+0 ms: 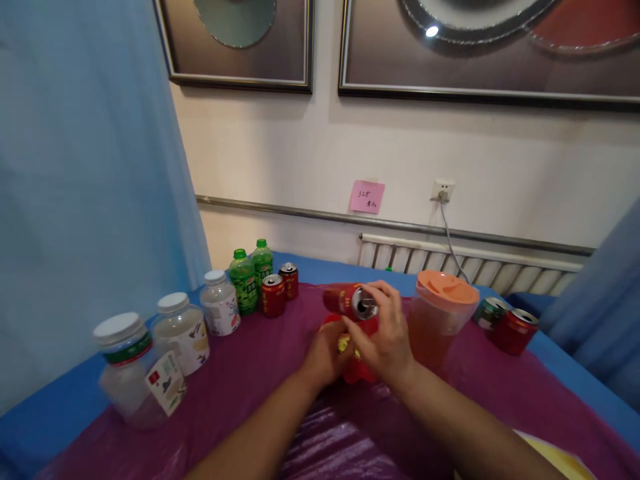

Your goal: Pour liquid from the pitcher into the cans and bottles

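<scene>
My right hand (387, 333) grips a red drink can (345, 301) near its opened top, thumb below and fingers above. The can lies tilted on its side in the air, its top toward the right and its other end blurred. Just under it is a red container (361, 370) with yellow print, partly hidden by both hands. My left hand (325, 353) is closed against the container's left side, its fingertips partly out of sight. Right of my right hand stands a clear pitcher (434, 333) with an orange lid, holding amber liquid.
Clear jars with white lids (183, 333) line the left side. Beyond them stand two green bottles (245, 283) and two cans (273, 297). More cans (515, 331) sit at the far right. Crinkled purple plastic sheet (240, 400) covers the blue table. A yellow item (555, 457) shows near my right forearm.
</scene>
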A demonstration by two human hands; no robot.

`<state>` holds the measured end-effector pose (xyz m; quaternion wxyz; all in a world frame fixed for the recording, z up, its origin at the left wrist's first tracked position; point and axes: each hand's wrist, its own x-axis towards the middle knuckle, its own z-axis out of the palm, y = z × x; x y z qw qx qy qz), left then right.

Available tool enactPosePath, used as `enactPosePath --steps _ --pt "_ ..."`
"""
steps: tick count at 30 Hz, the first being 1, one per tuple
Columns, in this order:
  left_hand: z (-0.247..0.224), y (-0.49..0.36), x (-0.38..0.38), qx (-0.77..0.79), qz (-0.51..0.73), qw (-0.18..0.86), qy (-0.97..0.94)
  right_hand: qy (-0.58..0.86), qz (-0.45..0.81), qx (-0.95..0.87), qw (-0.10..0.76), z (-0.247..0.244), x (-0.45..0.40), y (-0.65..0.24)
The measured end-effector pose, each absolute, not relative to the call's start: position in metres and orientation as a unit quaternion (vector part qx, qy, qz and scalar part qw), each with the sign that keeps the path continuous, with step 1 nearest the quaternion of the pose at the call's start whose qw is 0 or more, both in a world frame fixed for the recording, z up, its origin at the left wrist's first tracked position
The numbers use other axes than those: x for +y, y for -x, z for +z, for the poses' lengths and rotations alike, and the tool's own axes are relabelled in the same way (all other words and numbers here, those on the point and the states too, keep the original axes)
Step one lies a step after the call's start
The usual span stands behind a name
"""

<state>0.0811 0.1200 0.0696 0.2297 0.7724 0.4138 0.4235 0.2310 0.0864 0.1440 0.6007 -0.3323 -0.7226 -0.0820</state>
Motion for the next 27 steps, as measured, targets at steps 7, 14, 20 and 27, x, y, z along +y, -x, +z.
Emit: enactPosePath --steps 7,14,20,27 --pt "0.09 -0.079 0.114 0.448 0.463 0.158 -0.748 0.37 -0.055 -0.733 0.568 0.114 0.096 -0.283" --pt "0.093 -0.081 0.115 0.415 0.399 0.212 -0.79 0.361 0.045 -0.743 0.562 0.117 0.099 -0.276" --pt "0.084 -0.08 0.126 0.435 0.387 0.197 -0.789 0.356 0.079 -0.742 0.562 0.112 0.1 -0.272" --pt "0.099 -0.086 0.12 0.448 0.403 0.187 -0.776 0.464 0.145 -0.665 0.567 0.103 0.1 -0.259"
